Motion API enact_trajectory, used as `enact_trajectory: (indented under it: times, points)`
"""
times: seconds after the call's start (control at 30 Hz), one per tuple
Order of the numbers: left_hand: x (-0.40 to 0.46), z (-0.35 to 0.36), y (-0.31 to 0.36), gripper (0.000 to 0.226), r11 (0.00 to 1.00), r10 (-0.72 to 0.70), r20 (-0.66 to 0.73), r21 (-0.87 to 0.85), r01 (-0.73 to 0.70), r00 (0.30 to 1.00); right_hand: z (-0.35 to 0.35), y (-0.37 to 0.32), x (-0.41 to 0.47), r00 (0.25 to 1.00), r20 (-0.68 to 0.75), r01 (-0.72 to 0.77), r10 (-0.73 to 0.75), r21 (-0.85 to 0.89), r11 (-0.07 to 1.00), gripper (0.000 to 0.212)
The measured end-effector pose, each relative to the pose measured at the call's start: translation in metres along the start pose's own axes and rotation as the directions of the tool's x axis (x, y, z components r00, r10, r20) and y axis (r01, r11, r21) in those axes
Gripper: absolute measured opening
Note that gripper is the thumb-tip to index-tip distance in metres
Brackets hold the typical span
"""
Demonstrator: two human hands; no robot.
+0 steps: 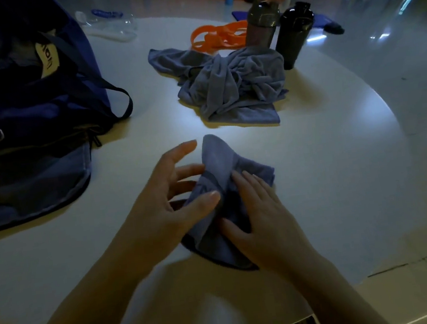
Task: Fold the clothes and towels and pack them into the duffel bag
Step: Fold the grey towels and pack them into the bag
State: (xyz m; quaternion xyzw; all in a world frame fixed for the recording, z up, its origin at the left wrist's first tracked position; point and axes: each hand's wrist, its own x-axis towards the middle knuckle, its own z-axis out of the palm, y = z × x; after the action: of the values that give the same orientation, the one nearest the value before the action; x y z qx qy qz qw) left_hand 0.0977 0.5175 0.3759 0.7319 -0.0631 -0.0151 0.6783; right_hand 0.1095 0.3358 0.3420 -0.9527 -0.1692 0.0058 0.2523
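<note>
Dim, bluish room; glare pools on my tabletop (165, 119) toward twelve o'clock, my arms shadow six o'clock, edges bend, far background is soft.

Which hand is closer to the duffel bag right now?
Left. The left hand pinches the small towel's edge on the side toward the duffel bag. The right hand presses the towel on its far side from the bag.

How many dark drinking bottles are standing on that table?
2. One bottle stands at the far edge behind the crumpled grey towel; the other bottle stands just right of it. Others may be hidden in the bag.
</note>
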Motion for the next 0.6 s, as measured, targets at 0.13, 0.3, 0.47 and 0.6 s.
enact_trajectory:
  times: [0.13,0.3,0.47,0.6]
  points:
    - [-0.012,0.008,-0.001,0.062,0.998,0.011,0.223,0.051,-0.023,0.975,-0.017,0.007,0.006,0.998,-0.049,0.049,-0.039,0.216,0.975,0.069]
    - [-0.024,0.033,-0.016,0.063,0.992,0.067,0.291,0.081,-0.094,0.954,-0.038,0.023,0.004,0.988,0.015,0.146,-0.154,0.244,0.959,0.03]
    - [-0.003,0.023,-0.024,0.036,0.991,-0.124,0.103,0.063,0.118,0.987,-0.027,0.036,-0.006,1.0,-0.004,0.03,-0.03,0.025,0.999,0.057]
    - [0.025,0.031,-0.018,0.068,0.96,-0.173,0.334,0.269,0.083,0.926,-0.026,0.037,-0.013,0.998,0.057,-0.035,0.036,-0.02,0.999,0.042]
